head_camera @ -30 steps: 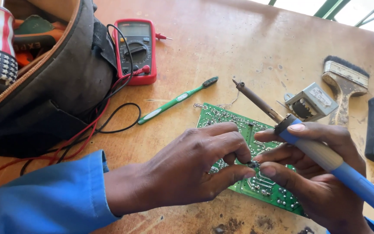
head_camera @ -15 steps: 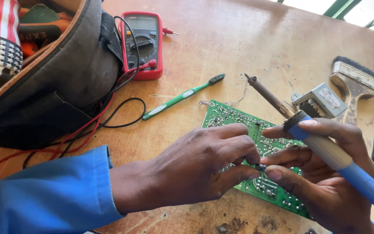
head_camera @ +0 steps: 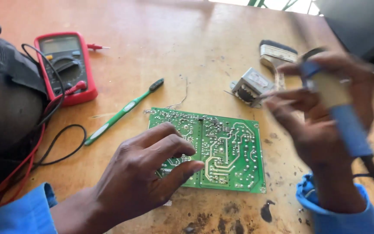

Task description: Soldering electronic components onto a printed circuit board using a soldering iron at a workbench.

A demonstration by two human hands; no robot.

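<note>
— Wooden table fills my feed, scuffed, with dark burn marks along the near edge. What do you want first?

— Biggest things, then down.

— Far left, a dark bag takes up the edge of the table. Red and black leads trail out beside it to a red meter. The green board lies flat near the middle of the table, solder side up.

— And the hands?

— My left hand rests on the board's left part, fingers curled loosely, fingertips pressing on it. It pins the board and does not close around it. My right hand is raised above the table to the right of the board, clear of it and blurred. It is wrapped around a blue-handled iron; the tip is lost in the blur, so I cannot tell where it points.

— Smaller items?

— A brush lies at the far right, and just beside it a small grey transformer. A green toothbrush lies slantwise between the meter and the board, touching neither. A thin wire curls just beyond the board's far edge.
</note>
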